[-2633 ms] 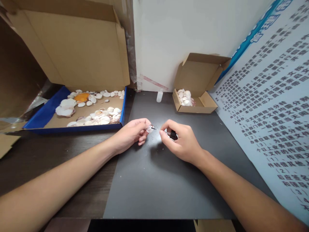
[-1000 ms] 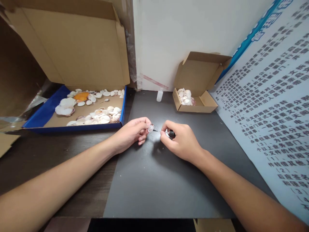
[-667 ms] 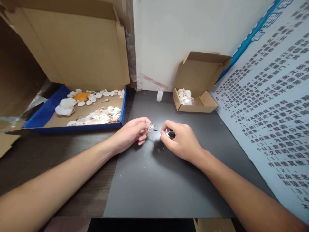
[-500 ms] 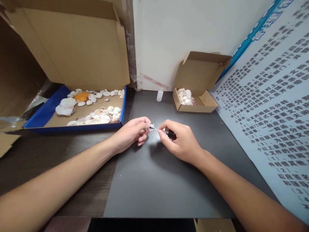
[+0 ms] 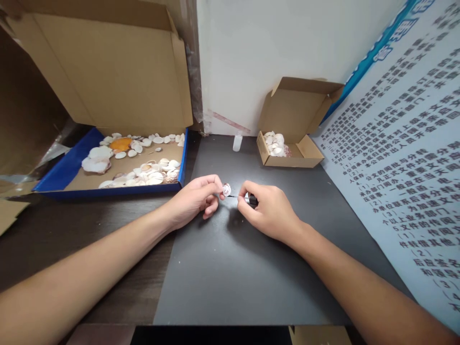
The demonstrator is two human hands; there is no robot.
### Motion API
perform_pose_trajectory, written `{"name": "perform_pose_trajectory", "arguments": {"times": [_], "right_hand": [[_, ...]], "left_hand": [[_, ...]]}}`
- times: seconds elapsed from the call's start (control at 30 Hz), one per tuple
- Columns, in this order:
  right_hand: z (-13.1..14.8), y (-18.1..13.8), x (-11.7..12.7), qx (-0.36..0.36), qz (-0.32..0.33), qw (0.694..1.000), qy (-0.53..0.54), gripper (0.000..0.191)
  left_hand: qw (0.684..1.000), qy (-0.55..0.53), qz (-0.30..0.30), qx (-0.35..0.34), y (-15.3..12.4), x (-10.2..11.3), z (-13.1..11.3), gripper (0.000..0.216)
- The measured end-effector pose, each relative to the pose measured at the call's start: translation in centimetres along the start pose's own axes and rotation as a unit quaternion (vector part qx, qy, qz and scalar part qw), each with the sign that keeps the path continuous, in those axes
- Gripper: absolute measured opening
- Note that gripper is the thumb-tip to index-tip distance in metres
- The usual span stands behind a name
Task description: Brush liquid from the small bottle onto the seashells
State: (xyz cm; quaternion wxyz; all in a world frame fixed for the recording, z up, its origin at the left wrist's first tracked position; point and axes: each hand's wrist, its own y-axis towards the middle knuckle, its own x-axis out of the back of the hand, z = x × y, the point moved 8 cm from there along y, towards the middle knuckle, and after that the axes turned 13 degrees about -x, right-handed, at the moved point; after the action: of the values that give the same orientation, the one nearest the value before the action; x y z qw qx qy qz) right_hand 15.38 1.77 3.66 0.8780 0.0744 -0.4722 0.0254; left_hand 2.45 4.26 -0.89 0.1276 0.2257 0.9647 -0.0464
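Between the thumb and fingertips of my left hand (image 5: pixel 201 194) is a small, pale seashell (image 5: pixel 226 190) with reddish-brown speckles, held up above the dark grey mat (image 5: pixel 230 278). My right hand (image 5: pixel 268 208) is closed on a thin tool (image 5: pixel 245 198) that has a slim dark tip and a thick black part (image 5: pixel 253 200) under the fingers. The tip points left at the shell's lower right edge; whether the two touch is too small to tell. Fingers hide much of the tool.
An open blue-sided cardboard box (image 5: pixel 108 189) with many seashells stands at the left. Behind the hands is a small white bottle (image 5: pixel 237 143). At the back right, an open brown box (image 5: pixel 293 162) holds more white shells. A printed poster (image 5: pixel 406 158) lines the right side.
The shell has turned in my left hand, so more of its speckled face shows. My right hand has moved slightly right and down, drawing the tool's tip back from over the shell.
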Motion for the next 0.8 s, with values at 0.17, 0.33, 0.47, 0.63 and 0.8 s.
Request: {"name": "perform_pose_trajectory", "arguments": {"times": [0.17,0.33,0.47,0.63,0.8], "right_hand": [[0.7,-0.4,1.5,0.047,-0.062,0.995,0.070,0.010],[0.5,-0.2,0.2,0.041,0.001,0.999,0.014,0.008],[0.2,-0.2,0.3,0.017,-0.001,1.000,0.012,0.008],[1.1,-0.6,0.7,0.073,-0.023,0.995,0.058,0.010],[0.6,-0.4,0.1,0.045,-0.013,0.999,0.008,0.007]], "left_hand": [[1.000,-0.016,-0.001,0.000,-0.1,-0.1,-0.1,0.014],[1.000,-0.026,-0.011,0.005,-0.1,0.0,-0.1,0.014],[0.999,-0.033,-0.017,0.006,-0.1,0.1,0.0,0.013],[0.999,-0.038,-0.018,0.002,-0.1,0.1,-0.1,0.013],[0.999,-0.035,-0.013,-0.003,-0.1,0.0,-0.1,0.013]]}}
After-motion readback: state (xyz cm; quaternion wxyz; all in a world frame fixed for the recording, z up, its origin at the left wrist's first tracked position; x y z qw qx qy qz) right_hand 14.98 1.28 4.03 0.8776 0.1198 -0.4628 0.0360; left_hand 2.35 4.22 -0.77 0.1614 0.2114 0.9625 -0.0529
